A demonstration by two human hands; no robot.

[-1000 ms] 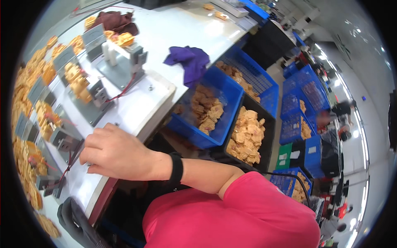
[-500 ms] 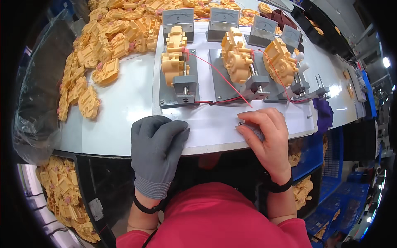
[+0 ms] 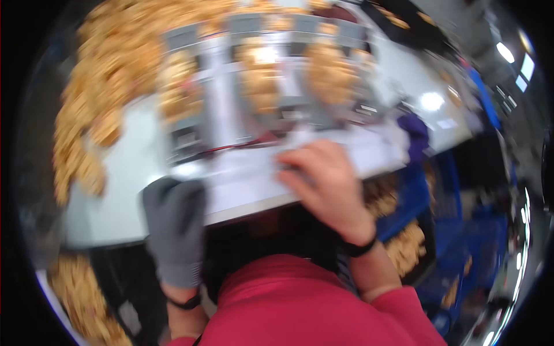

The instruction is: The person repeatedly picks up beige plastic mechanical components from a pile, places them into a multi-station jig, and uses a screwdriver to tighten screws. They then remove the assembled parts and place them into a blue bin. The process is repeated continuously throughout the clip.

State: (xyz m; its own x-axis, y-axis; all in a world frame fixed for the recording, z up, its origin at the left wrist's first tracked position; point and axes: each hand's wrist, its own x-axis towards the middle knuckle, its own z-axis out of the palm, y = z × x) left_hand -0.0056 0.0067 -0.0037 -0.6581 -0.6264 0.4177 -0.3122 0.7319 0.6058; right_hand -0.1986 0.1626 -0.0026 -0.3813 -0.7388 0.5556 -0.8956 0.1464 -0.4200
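Note:
Motion smears the head view. My left hand [image 3: 175, 228], in a grey glove, rests at the table's front edge with its fingers curled closed; anything in them is hidden. My bare right hand [image 3: 326, 187] is over the white sheet [image 3: 245, 187], thumb and fingers bent toward each other around something small and dark, too blurred to name. Beyond the hands, yellow plastic gear housings [image 3: 180, 86] stand on grey metal fixtures [image 3: 187, 141] in a row. A red wire [image 3: 236, 145] runs between the fixtures, just beyond my right fingertips.
A heap of yellow housings [image 3: 109, 69] covers the table's far left. Grey meters [image 3: 245, 24] line up behind the fixtures. A purple cloth [image 3: 414, 135] lies at the right edge. Below the table are blue crates [image 3: 467, 248] and more yellow parts [image 3: 407, 248].
The whole view has swung and blurred, with the fixtures and heap shifting left in the picture. Both hands appear farther left too, the right still with bent fingers.

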